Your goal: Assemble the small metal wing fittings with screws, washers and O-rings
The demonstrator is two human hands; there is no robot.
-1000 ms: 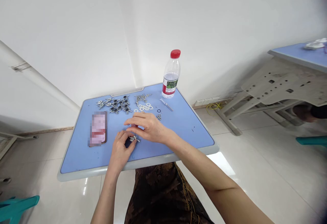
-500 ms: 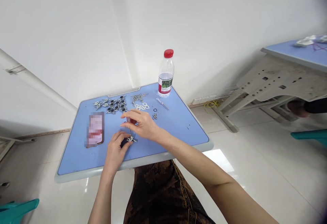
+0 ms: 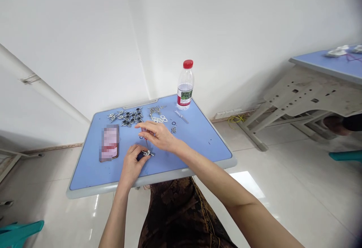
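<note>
Near the front edge of the blue table, my left hand [image 3: 134,165] pinches a small silver metal fitting [image 3: 147,153] between thumb and fingers; something dark shows under the fingers. Just above it, my right hand [image 3: 158,134] has its thumb and fingertips around a small screwdriver [image 3: 143,130] with a clear and reddish handle. Its thin shaft points down at the fitting, but whether the tip touches a screw is too small to tell. Behind my hands lie a pile of metal fittings with black round parts [image 3: 131,117], several small screw-like pieces [image 3: 155,110] and flat white metal plates [image 3: 160,119].
A phone [image 3: 109,142] lies at the left on the blue table [image 3: 181,150]. Toward the right are a syringe [image 3: 181,116], a black ring [image 3: 173,123] and small steel balls [image 3: 173,130]. A red-capped bottle [image 3: 185,85] stands at the back. Another table [image 3: 325,65] is at far right.
The view has shifted slightly. My right hand stays above the fitting with the screwdriver, its fingers a little differently placed; my left hand still holds the fitting.
</note>
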